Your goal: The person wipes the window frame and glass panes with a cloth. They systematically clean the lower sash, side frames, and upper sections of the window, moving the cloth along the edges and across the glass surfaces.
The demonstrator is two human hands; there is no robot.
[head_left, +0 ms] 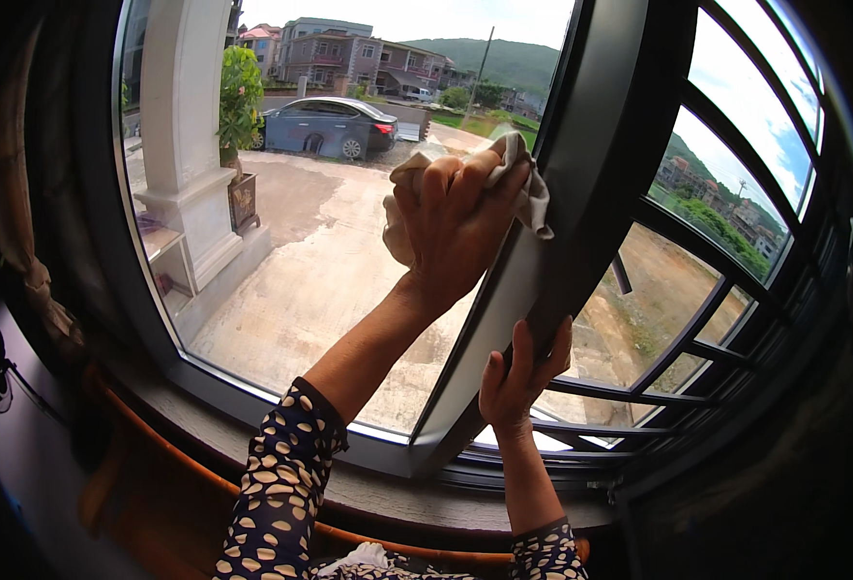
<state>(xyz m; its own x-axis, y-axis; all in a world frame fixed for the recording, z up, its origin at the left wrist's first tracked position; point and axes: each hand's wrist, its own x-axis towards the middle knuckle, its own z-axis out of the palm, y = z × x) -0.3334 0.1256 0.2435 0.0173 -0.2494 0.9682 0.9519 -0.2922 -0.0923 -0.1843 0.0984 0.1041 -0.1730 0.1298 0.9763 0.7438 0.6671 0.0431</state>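
The window pane (281, 261) fills the frame's left and centre. Its dark frame (581, 193) runs diagonally, gripped low by the right hand (521, 372). At upper centre, the left hand (451, 227) presses a beige cloth (528, 184) flat; best wiped with firm, overlapping strokes along the frame's edge.

Left hand (455, 227) presses cloth (533, 198) on glass; right hand (521, 372) apparently grips frame (581, 193)
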